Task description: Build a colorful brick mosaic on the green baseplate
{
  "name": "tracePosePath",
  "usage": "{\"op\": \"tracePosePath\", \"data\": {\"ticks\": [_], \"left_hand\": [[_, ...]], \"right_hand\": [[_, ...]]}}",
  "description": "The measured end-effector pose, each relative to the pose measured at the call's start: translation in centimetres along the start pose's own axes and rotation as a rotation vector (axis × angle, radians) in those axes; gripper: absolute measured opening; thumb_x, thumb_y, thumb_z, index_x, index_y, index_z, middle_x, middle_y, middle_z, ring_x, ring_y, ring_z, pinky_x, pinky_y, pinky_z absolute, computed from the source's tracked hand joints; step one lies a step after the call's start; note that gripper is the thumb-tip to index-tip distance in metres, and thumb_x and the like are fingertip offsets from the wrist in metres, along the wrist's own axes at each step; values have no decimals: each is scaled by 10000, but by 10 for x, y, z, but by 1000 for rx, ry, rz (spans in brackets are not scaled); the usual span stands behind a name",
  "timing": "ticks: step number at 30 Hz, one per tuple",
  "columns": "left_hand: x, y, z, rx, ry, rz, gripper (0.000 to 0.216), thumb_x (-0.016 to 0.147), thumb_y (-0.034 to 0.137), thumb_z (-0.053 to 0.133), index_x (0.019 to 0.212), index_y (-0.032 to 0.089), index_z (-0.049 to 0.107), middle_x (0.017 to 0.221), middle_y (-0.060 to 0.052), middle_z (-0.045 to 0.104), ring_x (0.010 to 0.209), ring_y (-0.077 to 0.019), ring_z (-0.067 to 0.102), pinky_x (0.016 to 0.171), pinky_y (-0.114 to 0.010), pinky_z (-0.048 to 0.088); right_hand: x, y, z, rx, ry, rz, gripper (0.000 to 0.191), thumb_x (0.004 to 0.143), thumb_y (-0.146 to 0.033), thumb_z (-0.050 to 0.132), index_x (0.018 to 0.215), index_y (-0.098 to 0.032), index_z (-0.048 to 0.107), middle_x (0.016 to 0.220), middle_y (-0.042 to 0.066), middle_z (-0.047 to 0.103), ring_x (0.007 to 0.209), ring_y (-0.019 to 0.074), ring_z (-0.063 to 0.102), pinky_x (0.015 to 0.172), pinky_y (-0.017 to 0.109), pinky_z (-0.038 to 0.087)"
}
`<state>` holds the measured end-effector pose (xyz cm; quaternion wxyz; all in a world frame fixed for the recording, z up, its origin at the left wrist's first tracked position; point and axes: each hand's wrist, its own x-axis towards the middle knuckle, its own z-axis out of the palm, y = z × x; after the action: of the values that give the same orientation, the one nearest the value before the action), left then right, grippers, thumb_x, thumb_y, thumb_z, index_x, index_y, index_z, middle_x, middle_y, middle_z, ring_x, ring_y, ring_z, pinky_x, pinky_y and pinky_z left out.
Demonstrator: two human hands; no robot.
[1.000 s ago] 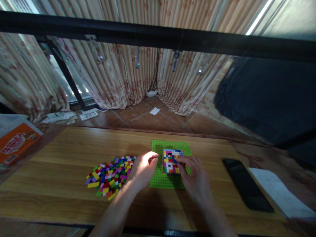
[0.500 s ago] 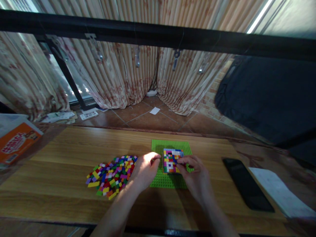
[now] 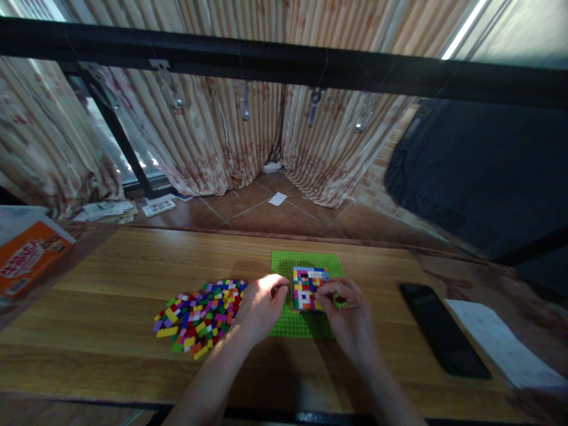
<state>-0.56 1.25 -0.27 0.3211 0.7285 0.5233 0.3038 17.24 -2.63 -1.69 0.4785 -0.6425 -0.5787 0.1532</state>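
Note:
A green baseplate [image 3: 302,324] lies on the wooden table [image 3: 133,266] with a square block of many-coloured small bricks [image 3: 307,285] built on it. My left hand [image 3: 260,305] rests at the block's left edge, fingers curled against it. My right hand [image 3: 350,316] is at the block's right side, thumb and fingers pinched on its lower right corner; whether a loose brick is in the pinch is hidden. A pile of loose coloured bricks [image 3: 199,316] lies just left of my left hand.
A black phone [image 3: 441,337] and a white sheet [image 3: 501,349] lie at the right of the table. An orange box [image 3: 22,260] sits at the far left. Beyond the table are tiled floor, curtains [image 3: 213,136] and a black bar [image 3: 284,62] overhead.
My right hand has slid up and left along the block's right edge, its fingers closing into a pinch at the corner. My left hand has barely moved.

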Motion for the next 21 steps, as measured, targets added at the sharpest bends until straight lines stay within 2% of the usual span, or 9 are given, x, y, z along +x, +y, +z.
{"op": "tracePosePath", "data": {"ticks": [7, 13, 21], "left_hand": [[0, 3, -1, 40, -5, 19, 247, 851, 219, 472, 917, 201, 710, 920, -34, 738, 851, -186, 665, 773, -294, 511], [0, 2, -1, 48, -2, 34, 243, 852, 220, 473, 917, 208, 707, 910, -30, 737, 840, -183, 665, 756, -288, 510], [0, 1, -1, 58, -10, 25, 246, 861, 220, 470, 930, 206, 705, 932, -32, 736, 862, -189, 665, 780, -295, 507]], "right_hand": [[0, 3, 0, 44, 8, 7, 54, 757, -258, 643, 728, -247, 688, 837, 25, 640, 771, 181, 580, 674, 326, 451], [-1, 6, 0, 7, 4, -1, 106, 789, -290, 623, 834, -267, 715, 881, 33, 645, 781, 185, 586, 693, 346, 476], [-1, 7, -1, -98, 10, -119, 136, 848, -276, 575, 891, -249, 702, 917, 50, 669, 866, 211, 586, 782, 378, 479]]}}
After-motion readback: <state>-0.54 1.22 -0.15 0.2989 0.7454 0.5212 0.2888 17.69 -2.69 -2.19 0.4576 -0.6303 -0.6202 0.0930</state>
